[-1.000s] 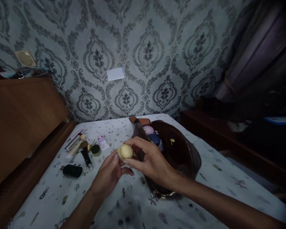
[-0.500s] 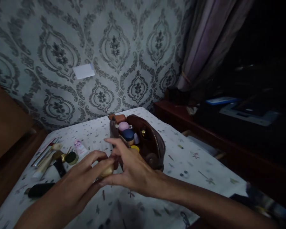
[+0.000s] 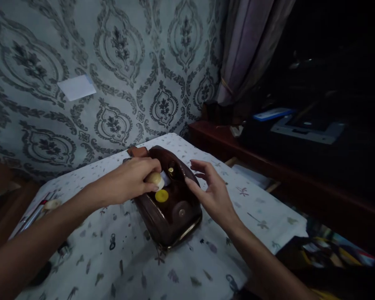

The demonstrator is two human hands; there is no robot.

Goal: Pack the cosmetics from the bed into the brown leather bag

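Observation:
My left hand (image 3: 133,179) pinches a small round jar (image 3: 156,180) with a golden top and a whitish side. It holds the jar over the mouth of an unzipped brown leather bag (image 3: 156,223). Fingers apart, my right hand (image 3: 211,191) is at the bag's right rim, its thumb close to or touching the edge; contact is hard to tell. Inside the bag a yellow round lid (image 3: 161,196) shows below the jar, and a gold clasp (image 3: 171,170) lies on the inner wall. My left hand hides the other contents at the bag's left end.
The bag stands on a white patterned cloth (image 3: 187,266). Brushes and slim tubes (image 3: 34,216) lie at the left, partly behind my left forearm. A wallpapered wall (image 3: 121,96) rises behind. At the right are a dark red ledge (image 3: 212,135) and a partly open drawer (image 3: 253,177).
My left hand has carried the small jar from in front of the bag to over its opening. My right hand has left the jar and moved to the bag's right rim. The view has shifted right.

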